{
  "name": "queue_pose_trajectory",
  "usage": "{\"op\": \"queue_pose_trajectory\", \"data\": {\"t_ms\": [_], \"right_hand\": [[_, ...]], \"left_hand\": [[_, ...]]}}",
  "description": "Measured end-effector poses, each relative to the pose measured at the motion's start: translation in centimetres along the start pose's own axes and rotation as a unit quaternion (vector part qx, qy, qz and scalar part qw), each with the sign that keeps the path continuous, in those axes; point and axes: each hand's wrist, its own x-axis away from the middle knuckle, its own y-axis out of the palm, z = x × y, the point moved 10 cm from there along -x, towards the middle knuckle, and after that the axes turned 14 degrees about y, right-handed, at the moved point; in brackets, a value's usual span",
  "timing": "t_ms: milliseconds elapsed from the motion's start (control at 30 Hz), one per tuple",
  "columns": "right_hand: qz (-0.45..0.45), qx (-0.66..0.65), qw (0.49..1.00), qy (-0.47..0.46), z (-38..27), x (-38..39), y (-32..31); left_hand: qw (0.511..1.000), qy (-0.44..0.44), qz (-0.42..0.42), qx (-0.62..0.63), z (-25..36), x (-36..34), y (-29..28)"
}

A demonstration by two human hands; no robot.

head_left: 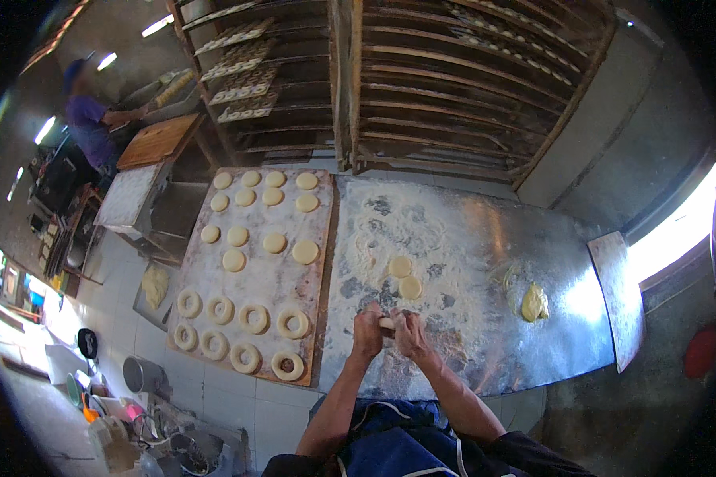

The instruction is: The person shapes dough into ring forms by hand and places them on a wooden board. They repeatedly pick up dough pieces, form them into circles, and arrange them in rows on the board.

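My left hand and my right hand are closed on a pale piece of dough over the floured metal worktop. Just beyond them lie two flat dough discs. Left of the worktop, a floured wooden board bears several flat discs in its upper part and several dough rings in its lower part. A lump of yellowish dough sits to the right on the metal.
Wooden racks with trays of dough pieces stand beyond. A co-worker in purple is at the upper left. A tray with dough is left of the board, pots lie lower left, and a leaning panel is at the right.
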Motion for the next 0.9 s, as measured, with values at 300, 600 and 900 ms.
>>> {"op": "queue_pose_trajectory", "data": {"t_ms": [300,600,900], "right_hand": [[-0.156,-0.015,0.988,-0.012,-0.9,-1.1,6.7],[-0.207,-0.162,0.964,0.043,-10.8,0.3,10.8],[-0.052,0.091,0.994,-0.035,-16.8,-7.8,13.6]], "left_hand": [[0.993,-0.097,0.028,0.064,-1.0,-0.1,-5.4],[0.993,0.04,0.1,-0.045,-0.9,-0.7,-14.1],[0.953,-0.133,0.071,-0.263,-8.5,-8.6,-22.8]]}}
